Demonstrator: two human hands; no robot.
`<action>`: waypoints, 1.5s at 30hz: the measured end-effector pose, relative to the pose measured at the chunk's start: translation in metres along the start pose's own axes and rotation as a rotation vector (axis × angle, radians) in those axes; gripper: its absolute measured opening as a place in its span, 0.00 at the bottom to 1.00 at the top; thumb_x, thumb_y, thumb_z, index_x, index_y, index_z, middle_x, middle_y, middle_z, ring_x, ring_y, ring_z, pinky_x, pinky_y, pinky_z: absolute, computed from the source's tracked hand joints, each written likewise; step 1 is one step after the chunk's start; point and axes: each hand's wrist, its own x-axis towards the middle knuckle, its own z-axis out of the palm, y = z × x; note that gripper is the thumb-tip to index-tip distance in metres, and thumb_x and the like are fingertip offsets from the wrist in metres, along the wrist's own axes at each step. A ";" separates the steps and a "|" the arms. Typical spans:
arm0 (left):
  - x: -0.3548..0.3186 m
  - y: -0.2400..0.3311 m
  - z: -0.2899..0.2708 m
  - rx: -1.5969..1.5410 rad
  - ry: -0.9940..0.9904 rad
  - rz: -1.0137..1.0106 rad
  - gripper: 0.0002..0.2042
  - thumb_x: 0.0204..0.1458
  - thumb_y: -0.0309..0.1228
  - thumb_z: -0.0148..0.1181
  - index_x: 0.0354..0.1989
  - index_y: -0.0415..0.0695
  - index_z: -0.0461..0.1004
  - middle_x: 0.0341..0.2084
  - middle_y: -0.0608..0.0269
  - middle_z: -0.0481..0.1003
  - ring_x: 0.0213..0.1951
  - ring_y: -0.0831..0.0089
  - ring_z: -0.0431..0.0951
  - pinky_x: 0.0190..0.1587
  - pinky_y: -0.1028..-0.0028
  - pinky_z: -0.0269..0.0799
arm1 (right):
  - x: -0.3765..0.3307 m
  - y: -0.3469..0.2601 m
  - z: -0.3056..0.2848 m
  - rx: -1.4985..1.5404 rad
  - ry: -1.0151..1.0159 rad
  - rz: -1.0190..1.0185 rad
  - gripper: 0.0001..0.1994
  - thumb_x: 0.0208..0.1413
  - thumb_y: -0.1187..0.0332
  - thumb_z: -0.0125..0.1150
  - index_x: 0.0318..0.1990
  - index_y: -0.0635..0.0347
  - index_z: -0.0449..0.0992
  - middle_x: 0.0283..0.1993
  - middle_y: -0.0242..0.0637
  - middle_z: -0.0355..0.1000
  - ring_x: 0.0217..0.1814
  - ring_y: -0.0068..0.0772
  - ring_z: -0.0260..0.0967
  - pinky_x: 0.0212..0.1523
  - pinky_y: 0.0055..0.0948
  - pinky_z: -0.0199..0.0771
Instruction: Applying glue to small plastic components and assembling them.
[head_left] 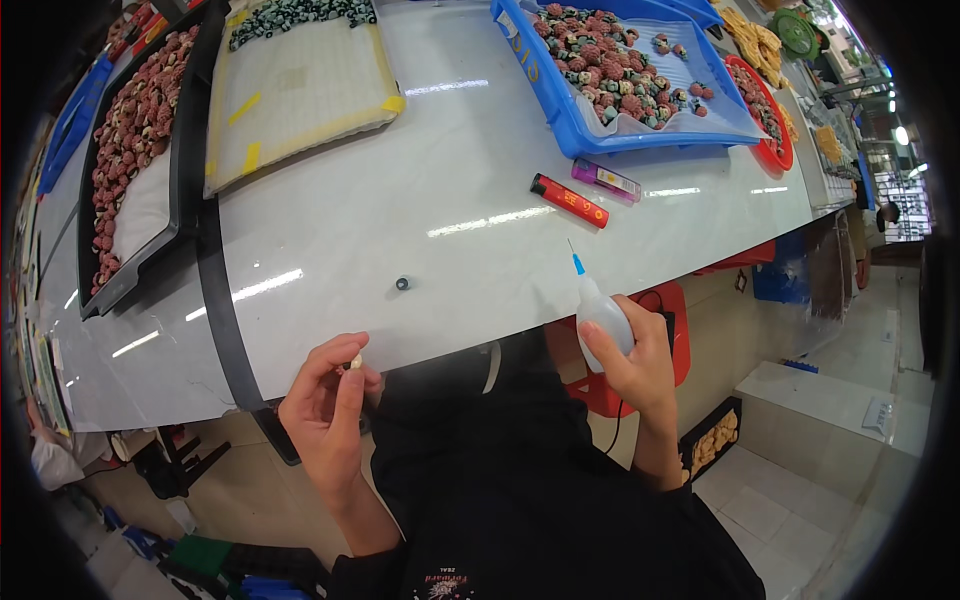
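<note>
My left hand is just off the table's near edge, thumb and fingertips pinching a small cream-and-pinkish piece, partly hidden by the fingers. In my right hand is a translucent white squeeze bottle with a blue needle tip, tilted up toward the far side. The needle is well apart from the piece. A single small dark greenish piece sits on the white table, beyond my left hand. Nearer the bottle lie a red stick-shaped lighter-like object and a purple one.
A blue tray of pink-and-green pieces stands at the far right, beside a red bowl. A black tray of pinkish pieces is at left. Near it, a yellow-taped board bears dark green pieces. A red stool stands below the table.
</note>
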 end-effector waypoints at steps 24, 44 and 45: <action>0.001 0.005 0.009 -0.285 -0.058 -0.040 0.14 0.52 0.17 0.53 0.47 0.33 0.69 0.46 0.48 0.71 0.40 0.74 0.74 0.44 0.75 0.71 | -0.012 -0.015 0.047 0.204 -0.201 -0.475 0.19 0.42 0.70 0.67 0.43 0.66 0.72 0.33 0.42 0.74 0.29 0.33 0.74 0.30 0.23 0.71; -0.005 0.016 0.014 -0.045 -0.096 0.046 0.17 0.47 0.11 0.53 0.48 0.31 0.69 0.44 0.53 0.70 0.40 0.76 0.71 0.45 0.79 0.68 | -0.011 -0.022 0.045 0.123 -0.265 -0.541 0.19 0.40 0.71 0.68 0.42 0.66 0.73 0.32 0.44 0.75 0.28 0.39 0.74 0.28 0.25 0.72; -0.006 0.017 0.015 -0.041 -0.105 0.054 0.17 0.47 0.11 0.53 0.48 0.31 0.69 0.44 0.53 0.70 0.40 0.76 0.71 0.45 0.79 0.68 | -0.011 -0.022 0.044 0.111 -0.274 -0.521 0.19 0.40 0.70 0.68 0.42 0.66 0.73 0.32 0.44 0.75 0.28 0.38 0.74 0.27 0.25 0.71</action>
